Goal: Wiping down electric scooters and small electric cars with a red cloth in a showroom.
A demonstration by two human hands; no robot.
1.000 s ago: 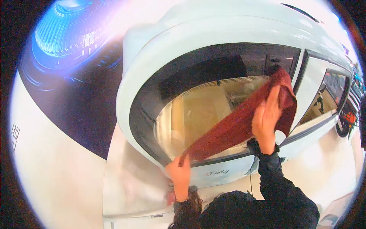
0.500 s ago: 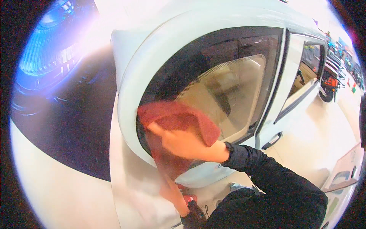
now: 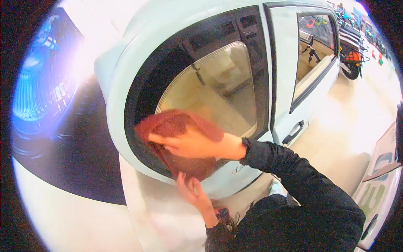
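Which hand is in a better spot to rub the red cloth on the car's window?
Probably the right hand: it lies over the middle of the red cloth, in front of the window. The left hand is lower, with its fingertips by the cloth's bottom edge.

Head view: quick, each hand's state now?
Left hand: at the lower edge of the maroon cloth; grip cannot be told.
Right hand: open, laid on the cloth.
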